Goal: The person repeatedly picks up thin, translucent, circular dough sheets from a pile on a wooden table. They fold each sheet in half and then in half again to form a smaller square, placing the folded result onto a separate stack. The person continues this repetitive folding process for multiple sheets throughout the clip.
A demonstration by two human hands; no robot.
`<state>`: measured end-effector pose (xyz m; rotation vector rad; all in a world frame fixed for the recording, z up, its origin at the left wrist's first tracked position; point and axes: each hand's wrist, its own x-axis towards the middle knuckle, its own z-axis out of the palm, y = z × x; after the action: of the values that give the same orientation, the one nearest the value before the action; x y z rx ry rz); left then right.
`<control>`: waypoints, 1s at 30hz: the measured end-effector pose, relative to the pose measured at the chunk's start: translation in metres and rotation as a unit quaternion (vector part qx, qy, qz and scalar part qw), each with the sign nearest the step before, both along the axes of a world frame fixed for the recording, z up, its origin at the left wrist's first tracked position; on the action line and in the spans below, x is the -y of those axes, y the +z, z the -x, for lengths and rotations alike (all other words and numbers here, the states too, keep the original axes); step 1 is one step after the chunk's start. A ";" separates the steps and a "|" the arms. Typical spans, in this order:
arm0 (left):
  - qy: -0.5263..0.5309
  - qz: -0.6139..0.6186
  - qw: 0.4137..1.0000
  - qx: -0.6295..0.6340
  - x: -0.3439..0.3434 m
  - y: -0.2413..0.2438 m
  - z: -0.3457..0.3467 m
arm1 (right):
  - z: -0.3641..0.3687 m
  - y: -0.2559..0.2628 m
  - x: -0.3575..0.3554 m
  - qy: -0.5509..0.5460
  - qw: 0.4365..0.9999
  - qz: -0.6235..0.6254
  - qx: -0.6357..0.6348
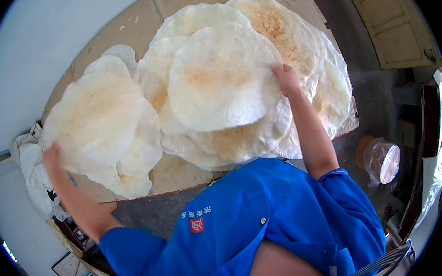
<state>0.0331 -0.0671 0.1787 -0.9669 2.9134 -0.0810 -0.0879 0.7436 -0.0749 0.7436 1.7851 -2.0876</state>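
My right hand [287, 80] pinches the right edge of a large, thin, round flatbread [221, 91], pale with a browned patch across its middle. This sheet rests on top of a spread pile of similar flatbreads [279, 30]. Over on the left, my left hand [52, 157] is at the lower left edge of another pale flatbread [96, 116] and appears to grip it; hand and sheet are motion-blurred. More sheets [141, 151] show beneath that one, with ragged lower edges. The fingertips of both hands are partly hidden.
Flat cardboard [121, 33] covers the table under the flatbreads. White cloth or plastic [30, 163] bunches at the table's left end, beside a white wall [34, 55]. On the floor at right stands a round container [384, 161] wrapped in clear plastic. A panelled door [394, 26] is beyond.
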 end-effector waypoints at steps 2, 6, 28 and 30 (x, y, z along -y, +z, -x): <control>0.001 -0.062 0.983 -0.172 -0.060 0.061 0.042 | -0.004 0.013 -0.010 0.011 0.999 0.000 -0.049; -0.247 0.106 0.949 -0.166 -0.226 0.110 0.086 | -0.014 0.075 -0.002 0.130 0.985 0.115 -0.011; -0.330 -0.475 0.800 -0.159 -0.647 -0.169 0.086 | -0.028 0.073 0.015 0.126 0.986 0.077 -0.076; -0.357 -0.332 0.858 -0.162 -0.657 -0.165 0.083 | -0.031 0.073 0.018 0.130 0.985 0.059 -0.097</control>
<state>-0.0500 0.5894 0.0140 0.2441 3.0076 1.0570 -0.0571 0.7252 -0.0023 0.2657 1.7287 -2.1223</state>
